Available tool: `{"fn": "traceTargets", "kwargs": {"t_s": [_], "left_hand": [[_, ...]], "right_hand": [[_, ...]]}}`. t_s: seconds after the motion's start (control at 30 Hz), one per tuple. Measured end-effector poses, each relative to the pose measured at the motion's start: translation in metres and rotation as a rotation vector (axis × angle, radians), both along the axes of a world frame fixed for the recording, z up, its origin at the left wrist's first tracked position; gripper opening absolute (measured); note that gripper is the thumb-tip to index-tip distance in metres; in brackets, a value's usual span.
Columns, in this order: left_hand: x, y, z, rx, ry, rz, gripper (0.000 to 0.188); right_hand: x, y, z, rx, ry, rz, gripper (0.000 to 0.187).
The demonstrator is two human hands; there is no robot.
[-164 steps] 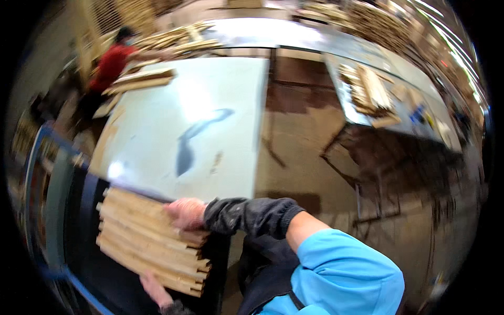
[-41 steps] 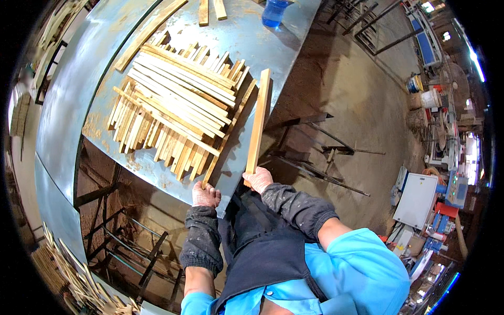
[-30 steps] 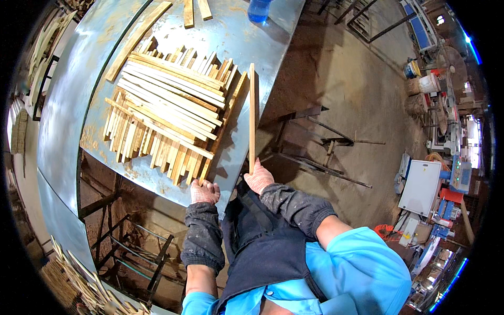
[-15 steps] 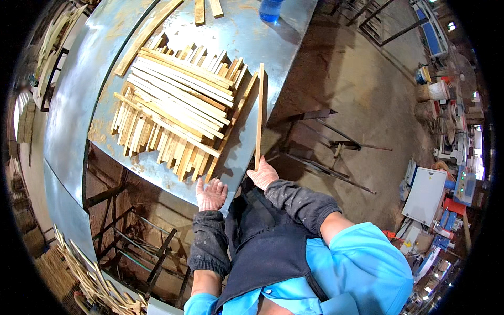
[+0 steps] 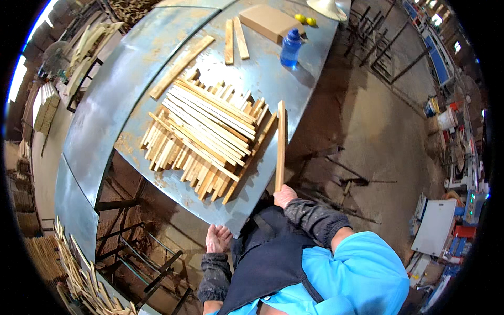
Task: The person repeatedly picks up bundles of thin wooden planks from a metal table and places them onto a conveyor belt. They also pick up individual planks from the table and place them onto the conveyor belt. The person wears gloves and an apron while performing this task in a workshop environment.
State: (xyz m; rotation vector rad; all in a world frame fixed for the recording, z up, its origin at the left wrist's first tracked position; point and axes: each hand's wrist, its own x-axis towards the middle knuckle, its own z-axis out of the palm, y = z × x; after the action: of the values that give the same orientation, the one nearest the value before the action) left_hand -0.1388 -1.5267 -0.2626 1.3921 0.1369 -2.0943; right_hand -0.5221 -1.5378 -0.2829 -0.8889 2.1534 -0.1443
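In a light glove, my right hand closes round the near end of a wooden strip. The strip points away from me along the right side of the metal table. My left hand, gloved too, is by the table's near edge with nothing in it and its fingers stretched. Whether it touches the edge I cannot tell. A stack of wooden strips lies on the table in crossed layers, left of the held one. A single strip rests along the stack's right side.
Farther back are a wider board, two short boards, a blue bottle, a cardboard box and a pale cone-shaped hat. Metal frames stand on the floor to the right. Scrap wood is piled lower left.
The view has tilted up, bringing the box and hat into sight. My right hand still holds the strip. My left hand has drawn back from the stack toward the table's near edge.
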Motion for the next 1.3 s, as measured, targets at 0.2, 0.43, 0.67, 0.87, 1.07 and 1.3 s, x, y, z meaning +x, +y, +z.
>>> {"fn": "traceTargets", "kwargs": {"t_s": [0.2,0.43,0.67,0.87,1.07,1.3], "left_hand": [[0.034,0.053,-0.013,0.015,-0.031,0.141,0.040],[0.029,0.077,-0.010,0.126,-0.177,0.142,0.037],[0.009,0.033,-0.003,0.088,-0.119,0.185,0.037],[-0.038,0.008,-0.001,0.270,-0.456,0.135,0.031],[-0.075,-0.019,0.012,0.377,-0.333,0.210,0.025],[-0.122,-0.037,0.060,0.468,-0.413,0.094,0.033]], "right_hand": [[-0.115,-0.066,-0.020,-0.315,0.127,-0.114,0.029],[-0.174,-0.144,0.049,-0.384,-0.324,-0.252,0.040],[-0.220,-0.208,0.031,-0.244,-0.118,-0.256,0.046],[-0.224,-0.310,0.048,-0.428,0.282,0.027,0.058],[-0.219,-0.477,0.012,-0.496,0.136,0.169,0.069],[-0.226,-0.668,-0.002,-0.309,0.299,0.121,0.088]]}}
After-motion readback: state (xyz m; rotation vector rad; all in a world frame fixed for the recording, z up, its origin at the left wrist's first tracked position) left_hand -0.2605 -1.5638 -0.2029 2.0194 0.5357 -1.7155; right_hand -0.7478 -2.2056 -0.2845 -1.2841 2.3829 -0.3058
